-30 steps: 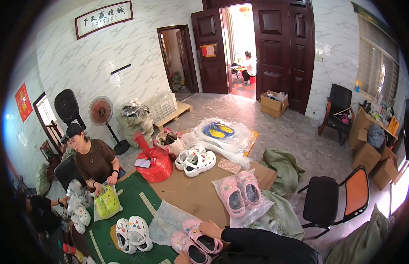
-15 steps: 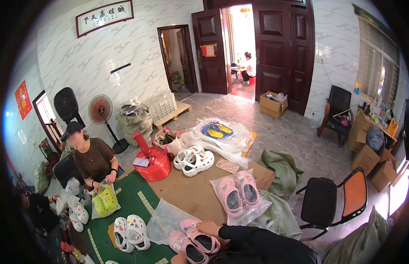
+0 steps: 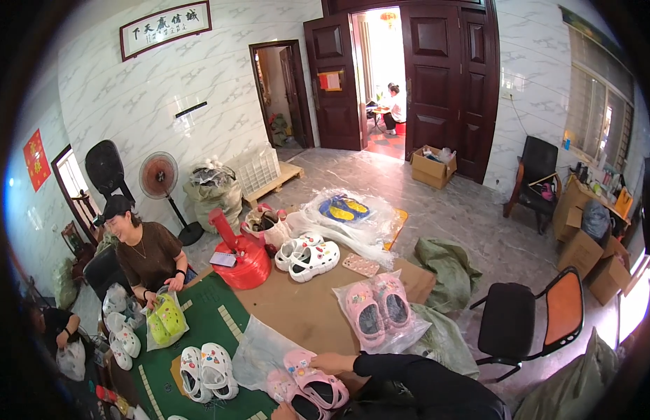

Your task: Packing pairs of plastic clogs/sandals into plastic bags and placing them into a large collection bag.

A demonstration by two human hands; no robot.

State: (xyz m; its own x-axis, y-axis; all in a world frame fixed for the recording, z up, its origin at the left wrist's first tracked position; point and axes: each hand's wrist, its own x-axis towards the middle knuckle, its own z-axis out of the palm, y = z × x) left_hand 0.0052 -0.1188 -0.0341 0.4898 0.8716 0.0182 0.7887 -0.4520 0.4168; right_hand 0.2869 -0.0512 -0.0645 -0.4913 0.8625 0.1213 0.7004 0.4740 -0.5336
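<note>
Stock and progress, table, as it stands.

**In hand**
- One open pink pair (image 3: pixel 307 383) with charms, at the table's near edge.
- My right hand (image 3: pixel 333 361) is closed over the heel end of the nearer clog.
- My left hand (image 3: pixel 277 411) barely shows at the lower edge under the other clog; I cannot tell its grip.
- One empty clear bag (image 3: pixel 258 346) lies touching this pair on its left.

**Judged done, meaning bagged**
- One bagged pink pair (image 3: pixel 376 311), near the table's right edge.
- One yellow-green pair (image 3: pixel 165 320) in a bag, held by the co-worker (image 3: pixel 146 252) seated at the left edge.
- One blue-and-yellow pair (image 3: pixel 344 208) under plastic, on the floor beyond the far edge.

**Judged left, meaning loose**
- One white pair (image 3: pixel 307 255) toward the far edge.
- One second white pair (image 3: pixel 206 364) on the green mat (image 3: pixel 206 318), near the near-left corner.
- The pink pair I hold.
- A heap of white clogs (image 3: pixel 120 325) beside the co-worker, too jumbled to count.

**Count on or around the table**
- Pink pairs: two.
- White pairs: two, plus the heap.
- Yellow-green pairs: one.
- Blue-and-yellow pairs: one.

**Sundries**
- One red spool (image 3: pixel 242 264), toward the far-left of the table.
- One small pink card (image 3: pixel 360 264), just beside the far white pair.
- One black-and-orange chair (image 3: pixel 528 322), well apart on the right.

By my reckoning, roughly half the countable pairs are bagged.
</note>
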